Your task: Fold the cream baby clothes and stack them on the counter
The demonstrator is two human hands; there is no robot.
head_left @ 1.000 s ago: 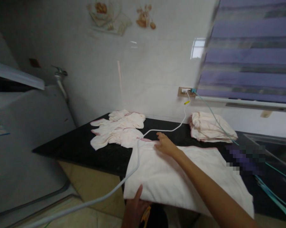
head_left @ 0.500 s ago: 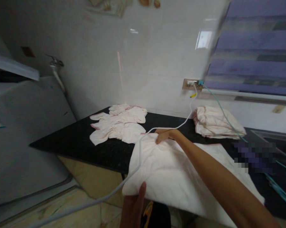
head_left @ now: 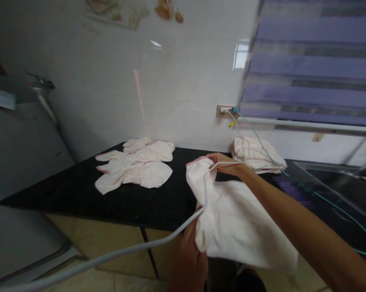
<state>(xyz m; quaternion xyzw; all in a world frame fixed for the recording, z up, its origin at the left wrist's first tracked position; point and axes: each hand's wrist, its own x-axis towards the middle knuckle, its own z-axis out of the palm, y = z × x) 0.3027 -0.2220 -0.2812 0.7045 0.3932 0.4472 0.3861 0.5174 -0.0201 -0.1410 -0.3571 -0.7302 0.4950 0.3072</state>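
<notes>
Cloth: a soft, pale cream towel (head_left: 231,219) is hanging over the near edge of the black counter (head_left: 79,190), low centre of the frame, lifted at two corners so it drapes in loose folds.
Right hand (head_left: 225,162): fingers are pinching the far corner.
Left hand (head_left: 189,255): fingers are clenching the near corner.
Cable (head_left: 134,247): a white cord is crossing the towel.
Small garments (head_left: 134,166): lying flat, centre left.
Folded stack (head_left: 255,154): sitting by the wall.

Dim, soft blur; window glare on wall (head_left: 158,81).
</notes>
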